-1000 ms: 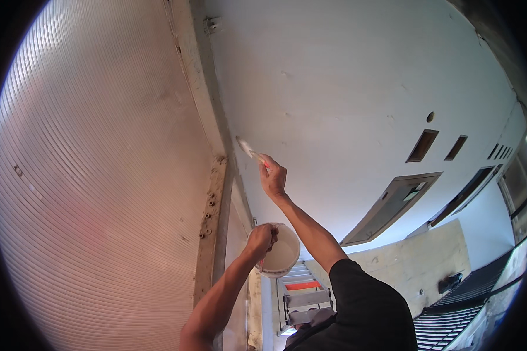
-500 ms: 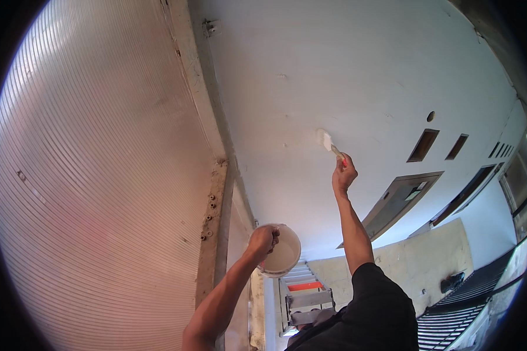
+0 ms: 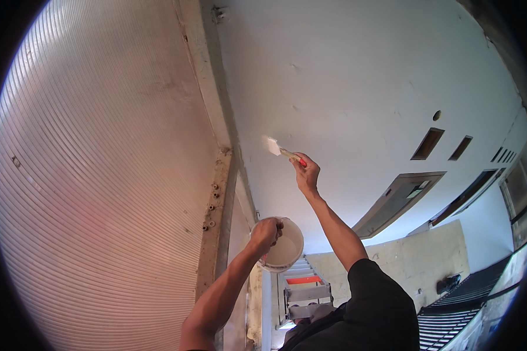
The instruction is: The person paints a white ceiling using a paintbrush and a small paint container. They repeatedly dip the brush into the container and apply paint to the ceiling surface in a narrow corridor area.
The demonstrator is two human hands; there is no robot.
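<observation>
1. Fingers of the right hand point(image 3: 306, 174) are clenched around a paintbrush point(image 3: 282, 151), its bristles touching the white ceiling point(image 3: 357, 70) above them.
2. Fingers of the left hand point(image 3: 266, 231) are hooked over the rim of a small white pail point(image 3: 288, 253), held below the brush.
3. Most of the ceiling is judged already white; the corner strip point(image 3: 219, 175) left of the brush looks unpainted.
4. No packages, labels or signs are discernible.

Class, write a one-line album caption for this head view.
Right hand presses a paintbrush to the white wall; left hand grips a paint bucket.
</observation>
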